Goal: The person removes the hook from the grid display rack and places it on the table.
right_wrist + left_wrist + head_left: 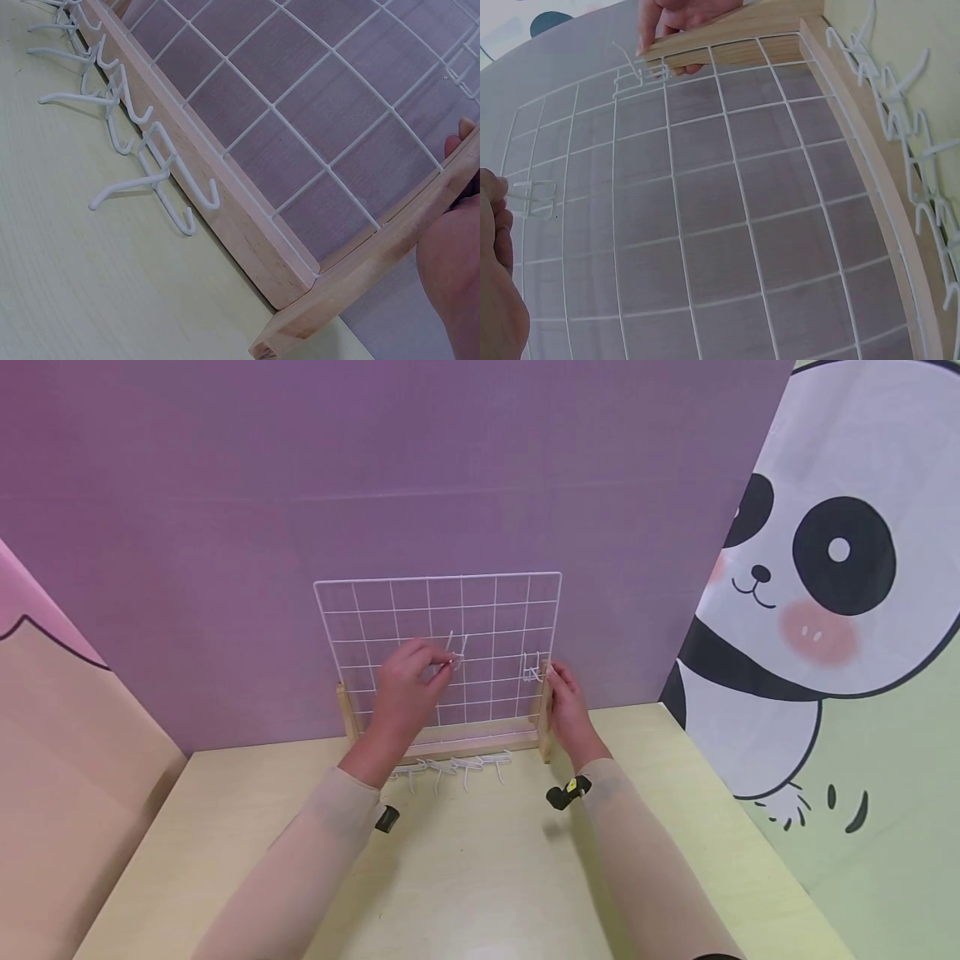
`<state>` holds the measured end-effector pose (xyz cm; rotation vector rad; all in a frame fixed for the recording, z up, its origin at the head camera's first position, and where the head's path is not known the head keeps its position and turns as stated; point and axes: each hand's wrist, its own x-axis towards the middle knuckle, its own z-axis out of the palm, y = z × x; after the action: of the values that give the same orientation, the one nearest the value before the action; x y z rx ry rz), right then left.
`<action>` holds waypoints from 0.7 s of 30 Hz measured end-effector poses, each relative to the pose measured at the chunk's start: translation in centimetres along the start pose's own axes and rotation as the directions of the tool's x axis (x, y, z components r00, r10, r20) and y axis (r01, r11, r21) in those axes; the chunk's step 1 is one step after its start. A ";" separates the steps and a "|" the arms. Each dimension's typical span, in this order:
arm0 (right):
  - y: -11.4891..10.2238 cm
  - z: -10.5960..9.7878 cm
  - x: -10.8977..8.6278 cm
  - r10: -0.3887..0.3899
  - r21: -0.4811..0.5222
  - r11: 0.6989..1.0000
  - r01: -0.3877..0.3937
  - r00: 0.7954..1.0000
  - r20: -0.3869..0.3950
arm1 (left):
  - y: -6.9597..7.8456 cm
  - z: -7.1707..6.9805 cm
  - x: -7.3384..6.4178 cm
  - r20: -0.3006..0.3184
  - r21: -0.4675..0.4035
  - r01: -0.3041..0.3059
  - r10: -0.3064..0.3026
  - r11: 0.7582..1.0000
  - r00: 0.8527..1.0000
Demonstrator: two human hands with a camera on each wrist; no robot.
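My left hand (pixel 405 689) pinches a white wire hook (pixel 458 657) between thumb and fingertips, at the middle of a white wire grid panel (pixel 435 578). In the left wrist view, the hook's frame (pixel 541 199) overlaps the grid wires, its prong toward my fingers. The panel stands upright in a wooden stand (pixel 450 747). My right hand (pixel 572 710) grips the stand's right post (pixel 546 727), fingers behind it and mostly hidden in the right wrist view. Beside that post, another white hook (pixel 531 673) hangs on the grid.
Several loose white hooks (pixel 467 763) lie in a row on the pale wooden table (pixel 480 877), along the front of the stand's base. Behind the grid is a purple backdrop (pixel 435 460). A panda-printed panel (pixel 810 727) stands at the right.
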<state>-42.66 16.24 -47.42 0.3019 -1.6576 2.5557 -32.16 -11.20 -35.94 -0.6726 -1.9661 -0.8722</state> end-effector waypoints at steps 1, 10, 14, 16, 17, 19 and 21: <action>0.0 0.0 0.0 -0.002 -0.005 1.000 0.002 1.000 0.003 | 0.0 -0.2 -0.2 0.008 0.006 0.006 -0.006 1.000 1.000; -0.2 0.1 -0.1 0.003 -0.026 1.000 -0.002 1.000 0.008 | -0.7 -1.1 -1.9 0.033 0.043 -0.009 0.007 0.999 0.999; -0.1 0.0 0.0 0.002 -0.035 0.999 -0.002 1.000 0.001 | -1.0 -1.5 -2.7 0.042 0.045 -0.027 0.025 0.999 0.999; -0.1 0.0 0.0 0.002 -0.036 0.999 -0.002 1.000 0.000 | -1.1 -1.8 -3.0 0.050 0.055 -0.028 0.025 0.998 0.998; -0.1 0.0 0.0 0.001 -0.035 0.999 -0.001 1.000 0.001 | -1.2 -1.9 -3.2 0.055 0.057 -0.026 0.023 0.998 0.998; -0.1 0.0 0.0 0.001 -0.032 0.999 -0.002 1.000 -0.002 | -1.3 -2.2 -3.6 0.068 0.067 -0.018 0.014 0.998 0.998; -0.1 0.1 0.0 0.002 -0.027 1.000 -0.002 1.000 -0.002 | -1.5 -2.4 -4.0 0.076 0.080 -0.016 0.010 0.997 0.997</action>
<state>-42.59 16.19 -47.29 0.2959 -1.6909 2.5319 -30.10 -14.53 -38.98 -0.6798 -2.0502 -0.7651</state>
